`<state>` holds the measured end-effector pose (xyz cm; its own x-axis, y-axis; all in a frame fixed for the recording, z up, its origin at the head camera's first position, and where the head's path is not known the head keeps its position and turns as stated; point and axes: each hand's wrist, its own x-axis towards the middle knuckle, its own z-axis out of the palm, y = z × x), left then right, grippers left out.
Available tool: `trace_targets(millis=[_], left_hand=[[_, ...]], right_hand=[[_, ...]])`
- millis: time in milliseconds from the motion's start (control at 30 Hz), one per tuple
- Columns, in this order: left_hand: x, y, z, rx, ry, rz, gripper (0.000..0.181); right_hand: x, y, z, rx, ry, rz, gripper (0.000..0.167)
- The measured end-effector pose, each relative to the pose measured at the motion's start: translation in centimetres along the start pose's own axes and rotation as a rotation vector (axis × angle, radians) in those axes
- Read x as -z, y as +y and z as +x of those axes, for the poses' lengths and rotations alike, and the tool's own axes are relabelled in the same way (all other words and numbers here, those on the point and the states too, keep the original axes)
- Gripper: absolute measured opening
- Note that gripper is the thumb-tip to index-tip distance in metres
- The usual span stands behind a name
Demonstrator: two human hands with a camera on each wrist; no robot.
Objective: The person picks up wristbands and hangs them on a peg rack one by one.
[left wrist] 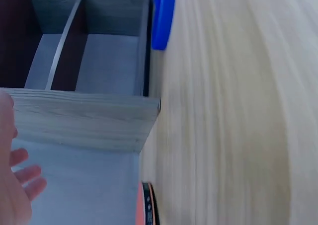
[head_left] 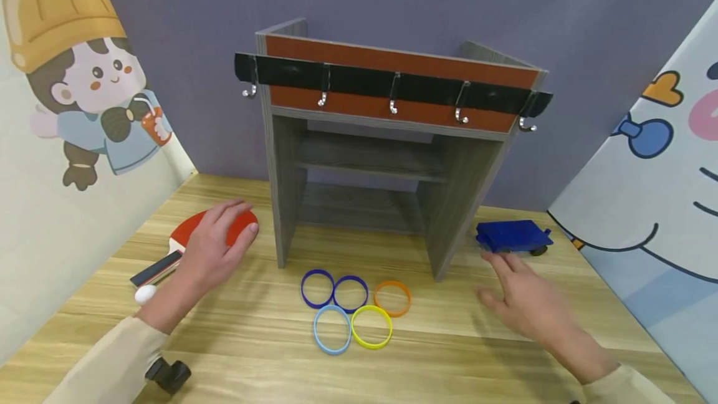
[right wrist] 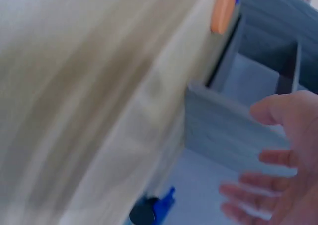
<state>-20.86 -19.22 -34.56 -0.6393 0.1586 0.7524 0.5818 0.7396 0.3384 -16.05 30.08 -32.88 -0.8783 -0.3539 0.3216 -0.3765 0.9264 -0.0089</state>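
My left hand (head_left: 215, 248) hovers over a red table-tennis paddle (head_left: 187, 227), its fingers extended and holding nothing; whether it touches the paddle I cannot tell. A white ball (head_left: 145, 293) lies by the paddle's handle. On the right, my right hand (head_left: 527, 298) is spread just in front of a small blue toy cart (head_left: 512, 235) with a black wheel, and nothing is in its grasp. Between the hands lie several rings: two dark blue, one orange (head_left: 409, 300), one light blue (head_left: 315, 329) and one yellow (head_left: 371, 346). The right wrist view also catches the loose fingers (right wrist: 253, 200).
A grey wooden shelf unit (head_left: 276, 192) stands at the back middle. Across its upper front runs a black strip (head_left: 359, 80) bearing several silver hooks (head_left: 393, 105). A purple backdrop (head_left: 213, 80) and printed side panels enclose the wooden table (head_left: 269, 373).
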Motion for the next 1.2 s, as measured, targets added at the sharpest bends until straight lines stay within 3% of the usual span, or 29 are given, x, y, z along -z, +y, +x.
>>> trace_targets(millis=[133, 233, 367, 467, 633, 933, 1033, 1200], left_hand=[[-1.1, 0.1, 0.6, 0.043, 0.090, -0.200, 0.021], [-2.1, 0.5, 1.0, 0.103, 0.132, -0.331, 0.019], [-3.0, 1.3, 1.5, 0.176, 0.211, -0.450, 0.017], [-2.7, 2.7, 2.0, 0.205, 0.277, -0.508, 0.014], [-2.2, 4.5, 2.7, 0.219, 0.326, -0.546, 0.011], [-2.4, 4.4, 2.9, 0.221, 0.325, -0.536, 0.009], [-2.3, 4.4, 2.9, 0.223, 0.322, -0.549, 0.008], [-2.4, 4.3, 3.0, 0.212, 0.311, -0.567, 0.008]], right_hand=[[-1.7, -1.7, 0.8, 0.083, -0.013, 0.110, 0.023], [-3.4, -2.9, 1.8, 0.149, -0.023, 0.199, 0.009], [-5.3, -4.8, 3.2, 0.176, -0.101, 0.249, 0.015], [-6.0, -6.3, 4.2, 0.140, -0.157, 0.243, 0.024], [-6.6, -7.2, 5.4, 0.055, -0.173, 0.285, 0.018], [-7.4, -7.0, 5.9, 0.030, -0.152, 0.329, 0.017], [-7.4, -6.8, 5.7, 0.002, -0.134, 0.392, 0.015], [-7.0, -6.0, 5.6, -0.122, -0.147, 0.584, 0.012]])
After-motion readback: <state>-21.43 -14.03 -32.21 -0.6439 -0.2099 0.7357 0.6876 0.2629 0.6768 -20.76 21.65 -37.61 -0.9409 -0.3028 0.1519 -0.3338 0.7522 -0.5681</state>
